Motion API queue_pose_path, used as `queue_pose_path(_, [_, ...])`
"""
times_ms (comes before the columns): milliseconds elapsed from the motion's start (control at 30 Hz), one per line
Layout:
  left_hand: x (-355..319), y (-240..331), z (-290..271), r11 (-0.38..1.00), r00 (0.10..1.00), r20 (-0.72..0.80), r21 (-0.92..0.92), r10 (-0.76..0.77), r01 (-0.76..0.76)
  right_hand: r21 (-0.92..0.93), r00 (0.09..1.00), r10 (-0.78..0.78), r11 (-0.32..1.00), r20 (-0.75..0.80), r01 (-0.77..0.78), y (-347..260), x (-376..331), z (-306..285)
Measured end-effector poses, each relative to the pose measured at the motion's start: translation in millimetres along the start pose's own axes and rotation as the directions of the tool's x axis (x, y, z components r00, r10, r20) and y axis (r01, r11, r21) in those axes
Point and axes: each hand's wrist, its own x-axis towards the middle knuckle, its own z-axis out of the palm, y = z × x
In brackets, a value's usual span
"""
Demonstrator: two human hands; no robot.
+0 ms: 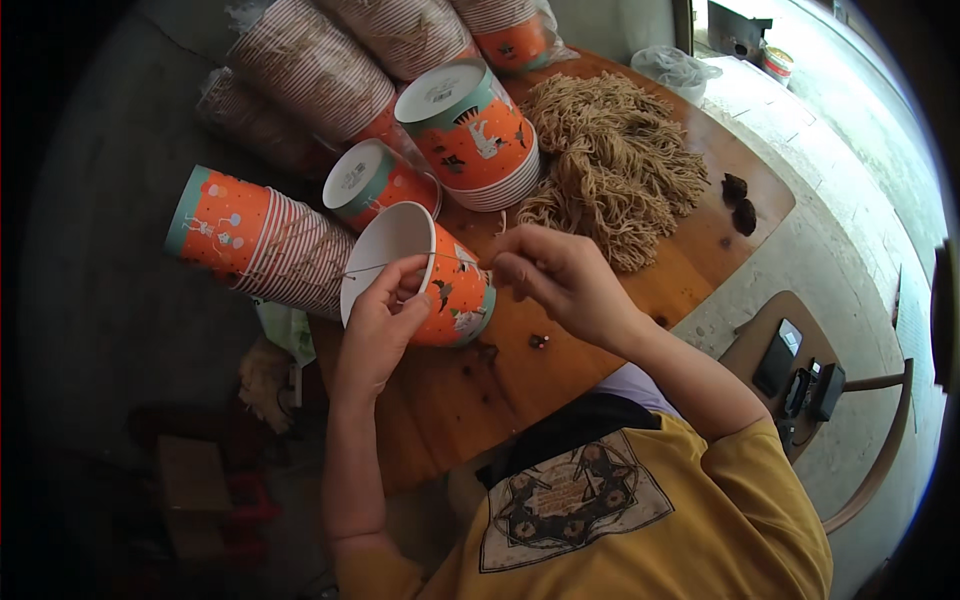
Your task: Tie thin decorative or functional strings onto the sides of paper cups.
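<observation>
An orange paper bucket (462, 285) with a white inside and a teal base band lies tilted on its side, its mouth facing left. My left hand (385, 315) is at its rim, fingers closed on a thin string (452, 256) that runs across the bucket's mouth and side. To the right, my right hand (565, 280) pinches the same string near the bucket's base. Just beyond that hand lies a heap of tan twisted cords (615, 160). Whether my left fingers also grip the rim is hard to see.
Behind stand upturned orange buckets (485, 145) and another bucket (375, 185). Nested stacks (300, 70) in clear plastic lie farther back, one stack (260, 235) at left. Dark lumps (740, 205) sit on the wooden table (530, 390). A chair (765, 345) at right holds a phone (778, 357).
</observation>
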Motion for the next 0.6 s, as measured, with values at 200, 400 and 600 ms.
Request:
queue_pose_path(200, [1,2,-2,0.998,0.999,-0.036,-0.063,0.011,-0.013,0.115,0.993,0.063,0.991,0.103,-0.075,15,4,13])
queue_pose_path(400, [5,-2,1,0.998,0.999,0.023,0.049,0.046,-0.048,-0.066,0.999,0.020,0.998,0.025,-0.018,18,7,2])
queue_pose_path(600, [2,7,14,0.949,0.992,0.118,0.307,0.042,-0.077,-0.022,0.991,0.136,0.990,-0.010,-0.136,18,14,-44])
